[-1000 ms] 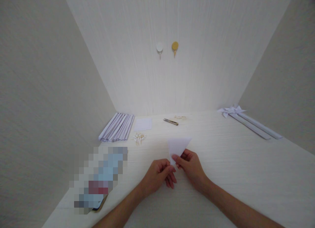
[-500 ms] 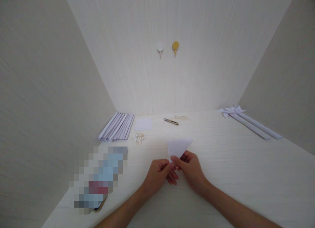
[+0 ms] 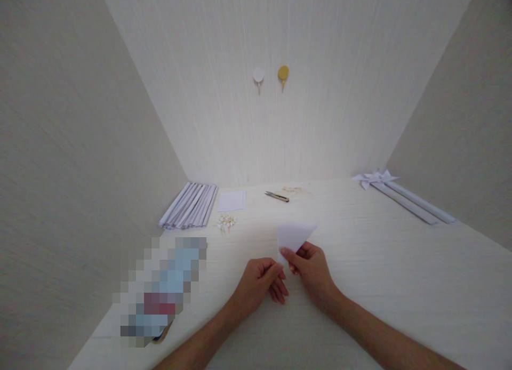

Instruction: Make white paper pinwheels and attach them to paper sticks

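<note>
The right hand (image 3: 310, 268) is pinching the lower point of a folded white paper triangle (image 3: 296, 235) between thumb and fingers, holding it just above the pale tabletop (image 3: 360, 274). The triangle is rising up and away from the hands, its long axis running from that pinched point to the wide top edge. The left hand (image 3: 262, 282) is curling in beside the same point, fingertips close to it; whether it is gripping the paper cannot be told. Since half a second ago the triangle has drifted slightly right. Farther back are lying brass fasteners (image 3: 226, 222), a stack of folded paper strips (image 3: 191, 206), snips (image 3: 277, 196) and a finished paper pinwheel (image 3: 375, 179).
</note>
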Motion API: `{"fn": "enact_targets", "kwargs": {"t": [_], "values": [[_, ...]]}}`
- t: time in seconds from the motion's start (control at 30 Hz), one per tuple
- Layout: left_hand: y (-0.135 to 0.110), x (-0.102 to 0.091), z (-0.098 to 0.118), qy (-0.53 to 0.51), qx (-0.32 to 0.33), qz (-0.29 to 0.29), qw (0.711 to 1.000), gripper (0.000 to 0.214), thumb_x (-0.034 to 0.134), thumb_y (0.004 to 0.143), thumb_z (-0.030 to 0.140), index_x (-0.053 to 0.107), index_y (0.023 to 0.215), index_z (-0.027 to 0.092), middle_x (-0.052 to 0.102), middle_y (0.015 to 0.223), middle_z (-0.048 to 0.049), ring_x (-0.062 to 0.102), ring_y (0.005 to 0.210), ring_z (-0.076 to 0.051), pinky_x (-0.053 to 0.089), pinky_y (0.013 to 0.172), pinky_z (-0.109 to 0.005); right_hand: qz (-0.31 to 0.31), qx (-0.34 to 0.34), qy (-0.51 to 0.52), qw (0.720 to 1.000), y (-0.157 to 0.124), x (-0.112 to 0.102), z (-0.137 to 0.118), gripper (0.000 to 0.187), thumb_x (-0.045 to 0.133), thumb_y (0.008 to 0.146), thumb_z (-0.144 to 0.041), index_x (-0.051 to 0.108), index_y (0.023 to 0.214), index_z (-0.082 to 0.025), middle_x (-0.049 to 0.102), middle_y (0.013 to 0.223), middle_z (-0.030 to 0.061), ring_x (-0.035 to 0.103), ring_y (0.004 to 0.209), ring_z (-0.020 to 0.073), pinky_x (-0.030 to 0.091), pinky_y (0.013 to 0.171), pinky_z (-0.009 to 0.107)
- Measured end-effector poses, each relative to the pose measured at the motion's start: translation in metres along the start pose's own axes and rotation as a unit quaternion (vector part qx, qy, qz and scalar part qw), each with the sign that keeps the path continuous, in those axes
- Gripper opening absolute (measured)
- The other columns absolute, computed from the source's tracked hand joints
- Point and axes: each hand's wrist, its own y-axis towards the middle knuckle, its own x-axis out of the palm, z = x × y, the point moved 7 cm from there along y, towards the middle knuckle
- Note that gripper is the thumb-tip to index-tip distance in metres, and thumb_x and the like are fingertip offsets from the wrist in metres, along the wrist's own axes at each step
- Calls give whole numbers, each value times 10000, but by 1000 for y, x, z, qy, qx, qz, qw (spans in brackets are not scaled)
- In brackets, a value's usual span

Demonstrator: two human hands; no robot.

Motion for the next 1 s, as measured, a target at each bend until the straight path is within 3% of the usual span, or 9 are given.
{"fn": "enact_targets", "kwargs": {"t": [0.23, 0.53, 0.87, 1.0], "values": [[-6, -3, 7, 98, 10, 20, 995, 294, 499, 682, 404, 457, 548, 146, 507, 375, 24, 411, 273, -54, 309, 301, -157, -18, 21, 21, 999, -1, 3, 4, 211, 704, 498, -255, 537, 513, -127, 464, 361, -59, 366, 324, 43, 255, 341, 181], [-11, -2, 21, 130, 126, 2, 983, 221, 520, 688, 321, 538, 594, 122, 566, 486, -17, 495, 385, -76, 410, 408, -191, -7, 55, 136, 989, 3, 3, 6, 247, 736, 438, -248, 542, 535, -129, 445, 380, -78, 313, 327, 18, 217, 338, 167], [-2, -9, 12, 74, 69, 49, 994, 284, 565, 636, 382, 493, 530, 128, 536, 436, -8, 458, 359, -72, 387, 389, -195, -43, 25, 61, 997, -1, 7, 3, 220, 717, 483, -263, 548, 540, -134, 464, 389, -63, 337, 332, 37, 242, 341, 185], [-1, -4, 12, 59, 54, 17, 997, 276, 567, 637, 374, 550, 557, 110, 562, 465, -17, 479, 368, -74, 400, 400, -195, -62, 9, 4, 998, -4, 10, 2, 202, 714, 485, -246, 549, 511, -133, 475, 373, -55, 364, 333, 48, 270, 347, 189]]}}
